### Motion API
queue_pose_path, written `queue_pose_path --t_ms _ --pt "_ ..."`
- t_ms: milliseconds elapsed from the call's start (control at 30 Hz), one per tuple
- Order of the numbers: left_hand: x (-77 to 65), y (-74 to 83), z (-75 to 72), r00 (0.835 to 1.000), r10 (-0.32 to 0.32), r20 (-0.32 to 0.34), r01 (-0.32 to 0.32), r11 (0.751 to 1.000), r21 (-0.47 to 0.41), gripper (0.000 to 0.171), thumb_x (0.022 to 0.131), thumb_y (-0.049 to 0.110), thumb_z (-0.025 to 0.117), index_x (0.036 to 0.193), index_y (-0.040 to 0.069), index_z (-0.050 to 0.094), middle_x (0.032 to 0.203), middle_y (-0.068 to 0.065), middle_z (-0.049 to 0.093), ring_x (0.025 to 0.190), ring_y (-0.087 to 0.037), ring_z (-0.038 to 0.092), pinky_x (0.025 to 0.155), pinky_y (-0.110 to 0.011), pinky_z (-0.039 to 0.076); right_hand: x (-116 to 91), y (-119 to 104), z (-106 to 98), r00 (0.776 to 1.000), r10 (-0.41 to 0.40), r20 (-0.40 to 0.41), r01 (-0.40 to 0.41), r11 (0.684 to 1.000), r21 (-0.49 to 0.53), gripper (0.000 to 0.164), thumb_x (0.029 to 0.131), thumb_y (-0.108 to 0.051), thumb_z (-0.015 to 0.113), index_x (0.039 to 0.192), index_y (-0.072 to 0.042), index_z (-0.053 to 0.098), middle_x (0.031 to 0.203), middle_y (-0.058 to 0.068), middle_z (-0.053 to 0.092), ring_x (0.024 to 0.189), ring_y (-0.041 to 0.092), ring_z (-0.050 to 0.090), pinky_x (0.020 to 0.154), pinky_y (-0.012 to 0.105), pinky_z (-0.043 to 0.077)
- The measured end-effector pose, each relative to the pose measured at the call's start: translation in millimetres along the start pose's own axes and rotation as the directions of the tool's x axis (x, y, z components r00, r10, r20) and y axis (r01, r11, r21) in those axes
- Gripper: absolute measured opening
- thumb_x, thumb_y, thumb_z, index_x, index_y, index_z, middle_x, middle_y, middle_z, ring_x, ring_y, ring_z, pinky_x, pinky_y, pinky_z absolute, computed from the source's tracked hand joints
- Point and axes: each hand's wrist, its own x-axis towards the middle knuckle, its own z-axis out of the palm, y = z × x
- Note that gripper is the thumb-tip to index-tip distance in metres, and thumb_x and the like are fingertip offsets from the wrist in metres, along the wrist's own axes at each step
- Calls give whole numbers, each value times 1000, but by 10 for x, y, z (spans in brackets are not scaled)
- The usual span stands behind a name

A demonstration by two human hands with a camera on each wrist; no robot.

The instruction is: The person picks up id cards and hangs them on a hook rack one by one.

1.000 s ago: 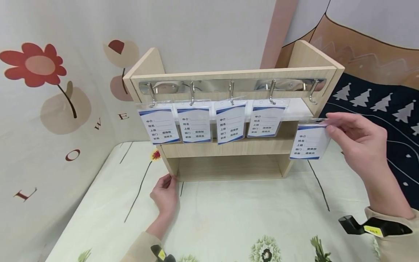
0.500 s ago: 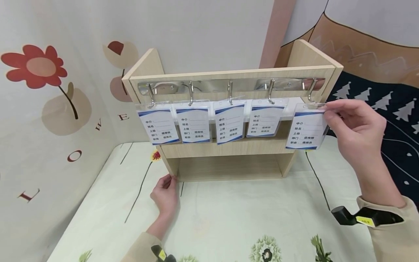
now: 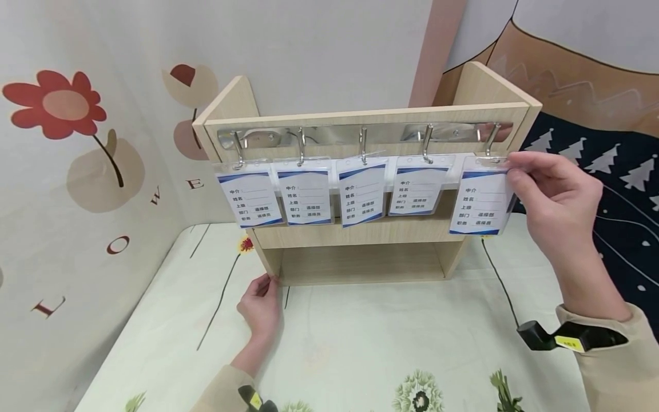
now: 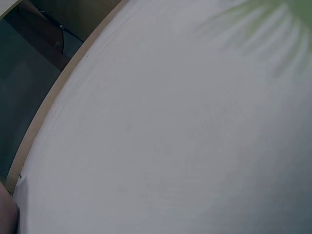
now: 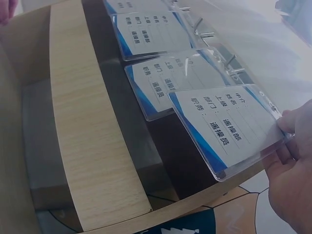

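Observation:
My right hand [image 3: 558, 200] pinches a clear plastic ID badge [image 3: 479, 200] by its upper right corner, thumb in front. The badge's top edge meets the tip of the rightmost hook [image 3: 491, 140]; I cannot tell whether the hook passes through its slot. In the right wrist view, the same badge [image 5: 224, 131] hangs in front of its neighbours. Several like badges [image 3: 362, 191] hang on the other hooks of the metal rail [image 3: 332, 134]. At the lower left corner of the wooden shelf [image 3: 355, 234], my left hand [image 3: 261, 306] grips the side panel's bottom edge with curled fingers.
The shelf stands on a table with a pale flowered cloth [image 3: 355, 343], against a printed curtain [image 3: 128, 189]. A dark cloth with white trees [image 3: 633, 177] hangs at the right. Beneath the hooks is an open lower compartment [image 3: 360, 263].
My right hand has raised the badge and moved it slightly left, from below the rightmost hook up to its tip. My left hand has stayed at the shelf's corner.

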Motion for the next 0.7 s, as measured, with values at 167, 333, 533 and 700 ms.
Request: queue_pose_path --t_ms 167,333,533,700 --pt "-6 0 0 1000 8 1 -8 1000 -5 14 94 3 72 105 -4 76 101 -20 76 91 -33 74 70 -5 50 9 -33 18 1000 24 -1 -24 998 -66 20 94 12 64 112 10 73 106 5 76 94 14 70 89 15 53" --pt "2 15 -6 1000 13 1 -13 1000 -5 14 94 3 71 106 -4 76 101 -19 76 91 -33 74 70 -5 49 29 -102 20 986 164 -15 -164 980 -116 23 96 6 65 116 3 75 110 2 75 94 15 67 85 12 52" --pt "-3 17 -9 1000 8 -1 -8 1000 -4 14 94 3 71 106 -4 76 101 -20 76 91 -33 74 70 -5 49 54 -111 36 959 283 11 -271 929 -253 28 100 -3 64 126 -5 73 117 -6 71 98 13 64 87 10 50" --pt "-5 12 -6 1000 -6 0 6 1000 -8 14 94 4 72 105 -3 77 101 -19 77 91 -32 74 70 -6 50 61 -67 69 966 260 6 -250 935 -252 28 99 0 63 125 -7 73 115 -4 72 97 14 62 87 11 50"
